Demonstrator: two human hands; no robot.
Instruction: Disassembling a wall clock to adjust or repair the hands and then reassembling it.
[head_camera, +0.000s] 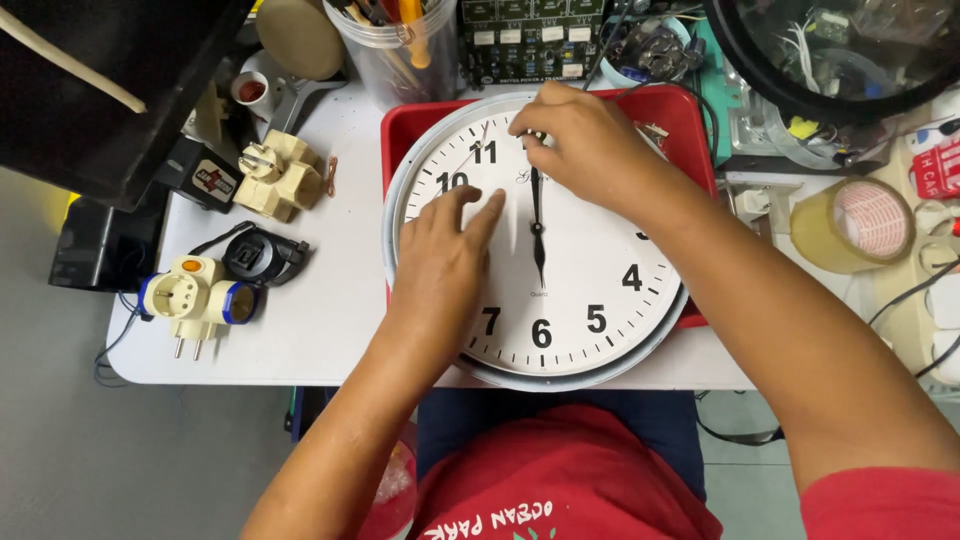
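I see the wall clock (560, 300) flat on the red tray (420, 120), mid counter (330, 300). My right hand (585, 145) pinches the far tip of its hand (537, 225) (long axis near-far); the left hand (445, 255) rests open, pressing the dial.

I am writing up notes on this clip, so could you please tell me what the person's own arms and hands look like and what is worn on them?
Both hands, left hand and right hand, are bare: no gloves, rings, watch or bands show. The forearms are uncovered too. A short red sleeve covers the right upper arm, matching the red shirt with pale lettering.
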